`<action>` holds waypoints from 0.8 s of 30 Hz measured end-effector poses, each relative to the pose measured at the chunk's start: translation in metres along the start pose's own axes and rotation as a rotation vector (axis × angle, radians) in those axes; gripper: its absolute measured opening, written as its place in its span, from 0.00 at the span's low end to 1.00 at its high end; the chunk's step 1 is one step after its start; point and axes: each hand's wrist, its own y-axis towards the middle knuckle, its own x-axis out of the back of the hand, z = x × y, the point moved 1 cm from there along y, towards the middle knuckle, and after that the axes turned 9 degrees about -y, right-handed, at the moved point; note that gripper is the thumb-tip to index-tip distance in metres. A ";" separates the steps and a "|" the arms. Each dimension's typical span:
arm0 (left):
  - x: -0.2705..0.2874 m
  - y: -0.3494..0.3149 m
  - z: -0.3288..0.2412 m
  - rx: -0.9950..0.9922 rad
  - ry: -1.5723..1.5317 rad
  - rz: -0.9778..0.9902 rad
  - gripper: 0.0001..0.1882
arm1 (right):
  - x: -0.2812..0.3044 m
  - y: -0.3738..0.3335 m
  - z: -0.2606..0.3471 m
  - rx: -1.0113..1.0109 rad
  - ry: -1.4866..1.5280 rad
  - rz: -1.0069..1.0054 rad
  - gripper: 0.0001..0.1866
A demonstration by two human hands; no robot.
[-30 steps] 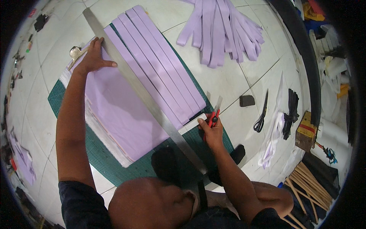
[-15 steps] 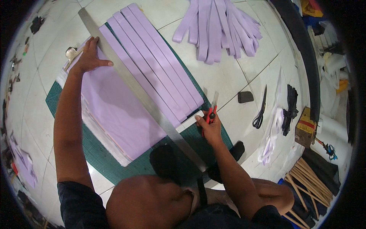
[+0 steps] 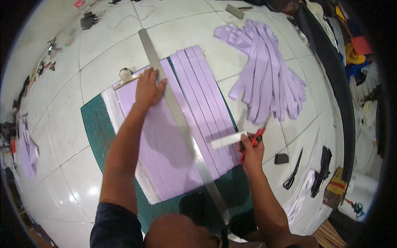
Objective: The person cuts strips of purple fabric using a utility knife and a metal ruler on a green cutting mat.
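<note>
A stack of lilac fabric (image 3: pixel 165 140) lies on a green cutting mat (image 3: pixel 97 118), its right part cut into long strips (image 3: pixel 202 95). A long metal ruler (image 3: pixel 178 113) lies slantwise over the fabric. My left hand (image 3: pixel 149 89) rests on the fabric and the ruler's left edge near its far end, thumb apart from the fingers. Closed, my right hand (image 3: pixel 252 153) holds a red utility knife (image 3: pixel 258 137), with its blade pointing away, and a white flat strip (image 3: pixel 228 140) that reaches over the cut strips. A metal bulldog clip (image 3: pixel 126 76) grips the stack's far left corner.
A bundle of lilac strips (image 3: pixel 269 74) lies on the tiled floor at the far right. Nearer are a dark block (image 3: pixel 281 158), black scissors (image 3: pixel 292 171) and a black bundle (image 3: pixel 321 171). A long black roll (image 3: pixel 337 82) borders the right side. A lilac scrap (image 3: pixel 28 153) lies far left.
The view has shifted. My right hand has moved away from the fabric's near edge, carrying the knife and white strip over the cut strips. My left hand stays by the ruler's far part.
</note>
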 end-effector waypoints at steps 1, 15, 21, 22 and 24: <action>-0.002 -0.001 -0.004 0.005 0.015 -0.033 0.24 | -0.016 0.021 0.010 0.030 -0.010 0.035 0.14; -0.001 -0.007 -0.014 0.111 -0.096 -0.100 0.16 | -0.247 0.196 0.095 0.200 -0.115 0.148 0.15; -0.002 -0.007 -0.011 0.099 -0.095 -0.125 0.15 | -0.255 0.208 0.086 0.219 -0.212 0.156 0.14; -0.002 -0.006 -0.010 0.094 -0.088 -0.127 0.15 | -0.254 0.209 0.085 0.243 -0.207 0.162 0.14; -0.003 -0.005 -0.011 0.082 -0.083 -0.131 0.15 | -0.254 0.211 0.084 0.261 -0.198 0.171 0.15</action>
